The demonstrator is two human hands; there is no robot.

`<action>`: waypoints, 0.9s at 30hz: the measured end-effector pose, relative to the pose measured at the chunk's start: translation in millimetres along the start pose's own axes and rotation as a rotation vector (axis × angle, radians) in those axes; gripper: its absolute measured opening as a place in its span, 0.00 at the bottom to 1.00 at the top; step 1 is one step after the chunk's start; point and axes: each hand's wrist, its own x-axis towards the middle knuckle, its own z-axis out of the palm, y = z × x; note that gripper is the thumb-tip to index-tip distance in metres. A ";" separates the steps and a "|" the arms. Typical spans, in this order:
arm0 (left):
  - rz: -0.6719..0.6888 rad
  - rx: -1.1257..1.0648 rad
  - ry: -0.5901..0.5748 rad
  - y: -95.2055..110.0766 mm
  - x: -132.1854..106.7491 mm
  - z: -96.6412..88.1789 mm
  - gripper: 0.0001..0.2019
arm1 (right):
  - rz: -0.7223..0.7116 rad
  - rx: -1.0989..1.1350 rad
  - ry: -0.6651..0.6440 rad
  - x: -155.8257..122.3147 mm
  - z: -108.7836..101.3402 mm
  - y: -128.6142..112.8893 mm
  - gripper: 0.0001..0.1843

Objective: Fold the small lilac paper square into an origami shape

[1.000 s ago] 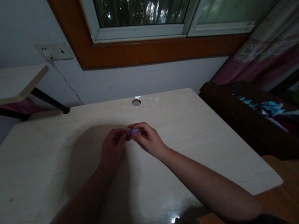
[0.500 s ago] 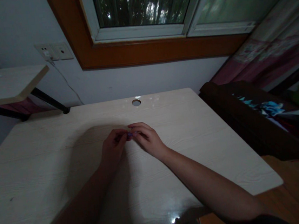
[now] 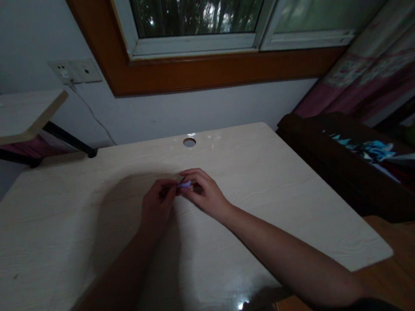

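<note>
Both my hands meet over the middle of a pale wooden desk (image 3: 271, 208). Between their fingertips is a small purple piece (image 3: 185, 183), possibly folded paper; most of it is hidden by the fingers. My left hand (image 3: 158, 204) pinches its left end with curled fingers. My right hand (image 3: 206, 193) pinches the right end, fingers bent over it. Both hands rest low, at or just above the desk surface.
A round cable hole (image 3: 189, 142) sits near the desk's far edge, below a window. A smaller table (image 3: 13, 118) stands at the left, by wall sockets (image 3: 74, 71). Dark wooden furniture (image 3: 343, 162) with colourful clutter borders the desk's right side.
The hands stay in the same place. The fingers have shifted slightly on the purple piece, which shows a little more than half a second ago.
</note>
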 end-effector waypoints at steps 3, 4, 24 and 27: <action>0.003 -0.009 0.000 0.1 -0.2 0.0 0.10 | -0.003 -0.002 0.026 0.6 0.2 0.9 0.07; 0.004 -0.008 -0.001 -0.3 -0.2 -0.1 0.10 | -0.010 -0.012 0.040 0.9 0.1 1.2 0.06; 0.031 0.136 0.008 3.7 -0.7 0.0 0.08 | -0.053 -0.238 0.078 0.2 0.4 1.6 0.06; 0.034 0.155 0.008 3.4 -0.5 0.0 0.07 | -0.040 -0.201 0.075 -0.4 1.9 2.7 0.06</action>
